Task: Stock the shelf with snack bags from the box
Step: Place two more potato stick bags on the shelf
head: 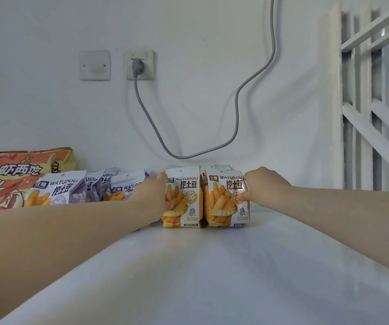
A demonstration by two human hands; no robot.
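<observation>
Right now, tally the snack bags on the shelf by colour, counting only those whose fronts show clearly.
Orange WATUDOU bags: 2 in front, with more partly hidden behind, held between the left hand and the right hand
Purple WATUDOU bags: 2 clear, plus others bunched between, uncountable
Large orange shrimp-print bags: 1 clear, another behind
Total clearly seen: 5

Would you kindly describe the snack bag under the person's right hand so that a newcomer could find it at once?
Start at the grey cable sagging down the white wall from the socket. Below its lowest loop, two orange-and-white fry bags stand upright side by side on the white shelf. The wanted one, the right-hand orange bag, is the last in the row, gripped at its right edge by the right hand; the bags further left are purple.
</observation>
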